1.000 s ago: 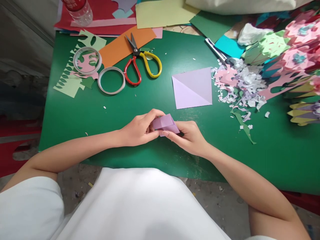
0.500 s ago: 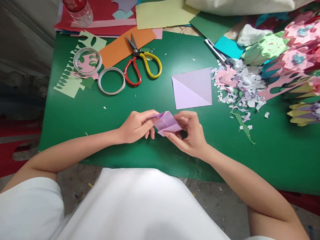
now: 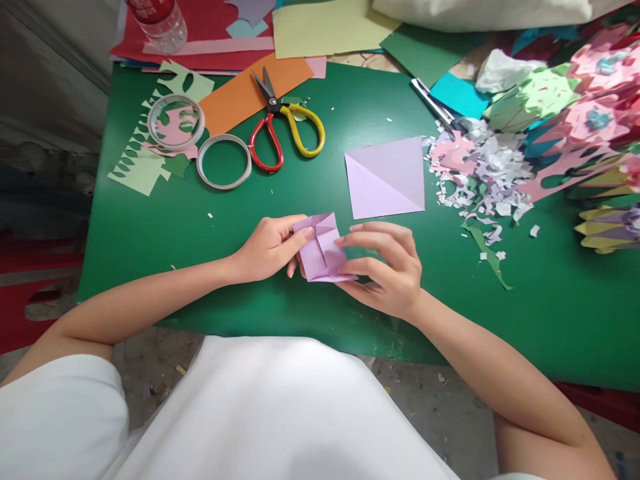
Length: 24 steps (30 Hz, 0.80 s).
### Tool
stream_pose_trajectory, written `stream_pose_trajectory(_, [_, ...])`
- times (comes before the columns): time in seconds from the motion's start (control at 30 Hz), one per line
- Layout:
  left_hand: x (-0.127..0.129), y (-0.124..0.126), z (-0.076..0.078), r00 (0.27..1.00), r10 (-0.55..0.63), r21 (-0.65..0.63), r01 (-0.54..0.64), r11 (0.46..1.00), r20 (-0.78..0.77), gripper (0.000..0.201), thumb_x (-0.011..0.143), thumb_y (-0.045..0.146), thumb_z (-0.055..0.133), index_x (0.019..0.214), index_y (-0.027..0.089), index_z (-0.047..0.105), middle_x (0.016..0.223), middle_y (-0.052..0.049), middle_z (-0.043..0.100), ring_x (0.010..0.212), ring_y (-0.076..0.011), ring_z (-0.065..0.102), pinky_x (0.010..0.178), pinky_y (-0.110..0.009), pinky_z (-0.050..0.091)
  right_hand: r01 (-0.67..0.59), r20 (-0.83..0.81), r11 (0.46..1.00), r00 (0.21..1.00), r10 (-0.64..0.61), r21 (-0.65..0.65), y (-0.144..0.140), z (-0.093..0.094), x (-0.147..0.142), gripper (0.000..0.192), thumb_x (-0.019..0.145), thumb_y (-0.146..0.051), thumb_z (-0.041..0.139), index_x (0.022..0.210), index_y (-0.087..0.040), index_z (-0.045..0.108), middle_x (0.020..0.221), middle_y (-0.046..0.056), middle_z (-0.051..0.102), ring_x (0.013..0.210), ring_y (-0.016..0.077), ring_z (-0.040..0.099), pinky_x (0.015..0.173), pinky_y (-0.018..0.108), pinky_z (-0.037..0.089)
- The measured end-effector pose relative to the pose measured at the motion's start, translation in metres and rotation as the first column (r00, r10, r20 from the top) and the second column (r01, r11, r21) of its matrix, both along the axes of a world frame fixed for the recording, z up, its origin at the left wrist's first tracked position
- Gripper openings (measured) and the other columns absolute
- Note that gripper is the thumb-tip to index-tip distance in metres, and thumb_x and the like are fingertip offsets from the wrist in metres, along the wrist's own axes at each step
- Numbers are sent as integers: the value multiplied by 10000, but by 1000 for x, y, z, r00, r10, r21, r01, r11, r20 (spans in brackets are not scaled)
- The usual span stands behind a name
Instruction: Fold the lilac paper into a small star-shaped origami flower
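Small folded lilac paper piece (image 3: pixel 323 252) held above green worktop (image 3: pixel 200 227), just below flat lilac square sheet (image 3: pixel 385 177). Left hand (image 3: pixel 273 248) pinches its left edge; right hand (image 3: pixel 387 267) grips the right. Likely best: align edges before creasing.

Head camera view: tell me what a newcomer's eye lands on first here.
Most likely the small folded lilac paper at the near middle of the green table, pinched between the left hand and the right hand. Next, the red and yellow scissors lying open at the far left beside two tape rings. On the right, a heap of paper scraps spreads beside a flat lilac square.
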<state>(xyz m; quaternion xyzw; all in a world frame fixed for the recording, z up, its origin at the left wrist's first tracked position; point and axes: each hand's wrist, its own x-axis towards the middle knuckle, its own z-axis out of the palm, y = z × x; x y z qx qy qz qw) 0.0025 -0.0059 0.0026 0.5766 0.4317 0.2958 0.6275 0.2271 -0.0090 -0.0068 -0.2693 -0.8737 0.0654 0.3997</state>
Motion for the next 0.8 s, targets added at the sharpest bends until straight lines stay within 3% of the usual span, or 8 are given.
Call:
stream_pose_trajectory(0.1, [1,-2,1,999,2,35,-1,999,-48,384,972,485,524,770,161,551,538,43,609,390,-63,566,394,-157,412,-115,41,991,993,112,72,-1,1,-2,191,875,-198,697,732,-248,580,999,-51,762,1073,168,691,791,338,501])
stream_pose_trajectory(0.23, [3,-3,2,997,10,45,-7,999,-79,334,978,397,502,737,168,531,485,62,546,374,-44,489,398,-156,362,-228,90,965,972,218,127,-4,3,-7,250,906,-112,622,682,-211,568,1022,-25,777,1059,143,717,805,290,552])
stream_pose_trajectory(0.37, [2,-4,0,998,-59,19,59,998,27,158,926,291,557,965,155,626,761,10,673,581,-63,595,511,-153,448,-310,14,942,951,310,129,-6,3,-9,232,865,-52,582,694,-207,567,972,25,785,995,171,742,808,300,621])
stream_pose_trajectory(0.5, [2,-4,-1,996,-94,34,94,995,8,255,860,316,670,1053,151,642,897,-31,707,765,-116,649,662,-193,514,-330,-36,943,943,331,41,-7,2,-9,215,843,-49,569,744,-238,595,937,6,787,910,146,752,834,291,647])
stream_pose_trajectory(0.67, [2,-3,2,987,-28,153,53,987,-161,230,928,358,564,866,156,654,709,20,593,617,-77,510,563,-186,404,-372,17,915,927,374,156,-5,5,-7,107,843,-137,712,898,-222,676,943,30,787,921,167,756,831,294,663])
stream_pose_trajectory(0.8, [3,-1,4,998,8,44,-6,999,-60,245,910,379,593,815,153,601,702,25,574,609,-75,536,540,-169,448,-344,33,937,939,342,68,-4,12,-2,148,838,-91,722,939,-193,681,974,57,784,984,180,746,886,300,651])
